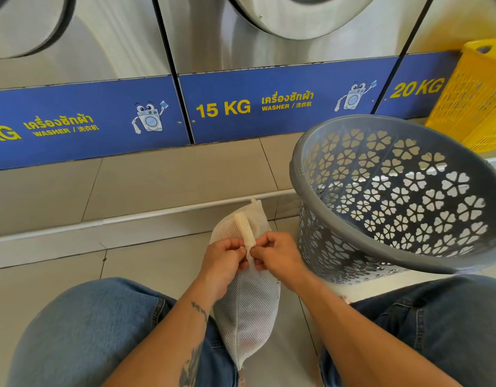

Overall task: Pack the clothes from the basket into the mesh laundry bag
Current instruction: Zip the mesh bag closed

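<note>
We have the mesh bag (248, 308) lying on the floor tiles between our knees, and both hands meet at its seam. The fingers of our left hand (223, 259) are curled in a pinch on the fabric just left of the seam, and those of our right hand (277, 254) pinch it from the other side, so the fingertips nearly touch across the zip line. Just beyond our fingertips a cream fabric tab (244, 229) stands up along the seam; it looks like the cover over the zip end, though we cannot make out a slider.

The bag is soft, light netting that will slump and fold wherever we are not holding it. It bulges below our wrists, and we judge it already holds clothes, a pale shape showing faintly through the mesh. The seam beside our fingers is the firmest part, so that is the place to grip; pulling on the loose netting would only stretch it.

To the right of our right hand, well past the knuckles, the grey basket (300, 174) is tipped toward us. We see only its flower-cut wall and no clothes inside. Farther off behind it stands a yellow crate (470, 96). We judge the packing is done and closing the bag is what remains.
</note>
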The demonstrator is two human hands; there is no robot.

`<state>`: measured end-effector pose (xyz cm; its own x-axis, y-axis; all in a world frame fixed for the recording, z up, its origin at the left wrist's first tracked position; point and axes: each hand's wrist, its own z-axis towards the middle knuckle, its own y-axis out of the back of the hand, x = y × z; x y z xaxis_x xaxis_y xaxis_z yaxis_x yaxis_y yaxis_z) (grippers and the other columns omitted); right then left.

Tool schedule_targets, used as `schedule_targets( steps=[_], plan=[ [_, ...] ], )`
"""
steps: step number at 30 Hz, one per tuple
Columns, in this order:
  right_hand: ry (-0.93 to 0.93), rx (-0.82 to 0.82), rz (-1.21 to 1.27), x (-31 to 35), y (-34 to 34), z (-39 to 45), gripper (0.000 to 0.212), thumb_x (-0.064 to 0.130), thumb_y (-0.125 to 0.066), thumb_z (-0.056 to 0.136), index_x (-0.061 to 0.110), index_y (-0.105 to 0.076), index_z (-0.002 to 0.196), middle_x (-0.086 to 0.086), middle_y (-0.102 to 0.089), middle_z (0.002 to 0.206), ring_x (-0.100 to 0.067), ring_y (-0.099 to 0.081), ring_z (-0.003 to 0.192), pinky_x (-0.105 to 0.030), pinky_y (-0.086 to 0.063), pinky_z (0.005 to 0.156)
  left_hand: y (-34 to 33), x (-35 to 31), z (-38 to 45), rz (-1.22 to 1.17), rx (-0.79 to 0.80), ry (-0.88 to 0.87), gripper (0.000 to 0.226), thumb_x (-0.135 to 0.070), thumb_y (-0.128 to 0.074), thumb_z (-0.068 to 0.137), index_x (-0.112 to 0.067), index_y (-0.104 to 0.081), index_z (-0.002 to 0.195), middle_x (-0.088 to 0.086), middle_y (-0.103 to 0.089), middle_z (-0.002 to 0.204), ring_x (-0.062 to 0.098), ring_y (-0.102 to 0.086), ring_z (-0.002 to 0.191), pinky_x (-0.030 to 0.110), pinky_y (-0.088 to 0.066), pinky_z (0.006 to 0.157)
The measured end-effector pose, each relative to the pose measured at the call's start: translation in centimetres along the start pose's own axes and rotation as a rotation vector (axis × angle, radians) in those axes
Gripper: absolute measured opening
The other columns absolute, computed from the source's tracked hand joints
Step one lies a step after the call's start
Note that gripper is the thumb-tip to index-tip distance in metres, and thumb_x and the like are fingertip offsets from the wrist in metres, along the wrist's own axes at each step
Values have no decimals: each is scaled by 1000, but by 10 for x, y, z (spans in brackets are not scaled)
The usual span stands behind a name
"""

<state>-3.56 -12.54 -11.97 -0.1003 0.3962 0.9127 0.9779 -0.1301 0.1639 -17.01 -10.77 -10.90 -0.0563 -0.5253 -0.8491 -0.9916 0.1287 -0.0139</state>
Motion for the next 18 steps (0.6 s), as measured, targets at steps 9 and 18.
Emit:
schedule_targets(
  steps=[9,18],
  plan=[
    [18,106,-1,2,8,-5,23,1,-76,84,-3,-65,103,-10,-68,80,-20,-67,71,-32,-60,67,5,-2,1,46,-47,-22,8,-1,-69,83,-6,-75,83,13,-76,81,27,-73,79,39,-61,76],
    [73,-10,-124,-1,-6,-4,8,8,-70,81,6,-69,89,-10,-67,70,-15,-61,57,-33,-52,54,0,-2,-1,476,-208,-226,14,-9,-65,81,-21,-70,75,-2,-72,77,15,-69,74,31,-59,69]
  ],
)
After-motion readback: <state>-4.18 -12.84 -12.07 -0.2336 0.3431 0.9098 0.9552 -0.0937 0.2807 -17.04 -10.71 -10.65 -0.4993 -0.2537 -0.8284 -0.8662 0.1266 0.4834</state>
